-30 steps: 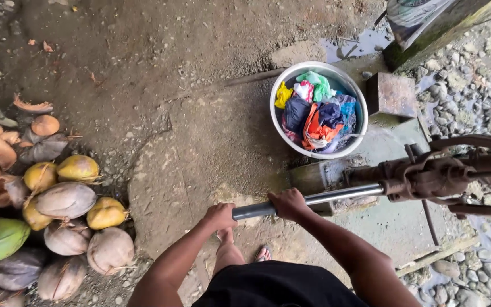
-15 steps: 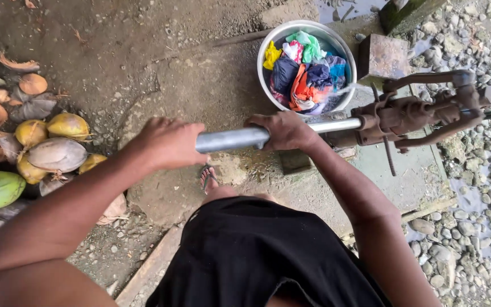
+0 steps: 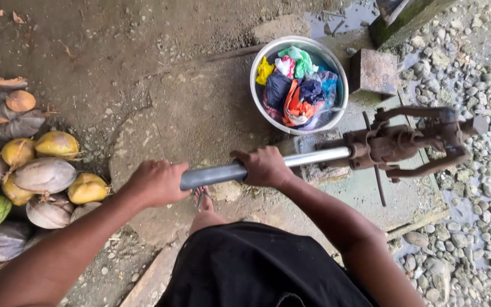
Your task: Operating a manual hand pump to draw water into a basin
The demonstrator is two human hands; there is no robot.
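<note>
My left hand (image 3: 155,183) grips the near end of a grey metal pump handle (image 3: 214,173). My right hand (image 3: 263,166) grips the same handle further along, toward the rusty hand pump (image 3: 404,142). The handle runs from lower left to the pump at right. Beyond the pump stands a round basin (image 3: 255,74) filled with coloured clothes (image 3: 298,85). My foot in a sandal shows under the handle.
A heap of coconuts (image 3: 35,182) and husks lies at the left. A rusty metal block (image 3: 374,72) sits beside the basin. Wet gravel (image 3: 473,227) covers the right side, with a puddle at the top. Dirt and concrete ground lies between.
The handle rose from low to high half a second ago, and has now come partway down again. Both hands stayed on it. Water was spurting into the basin half a second ago.
</note>
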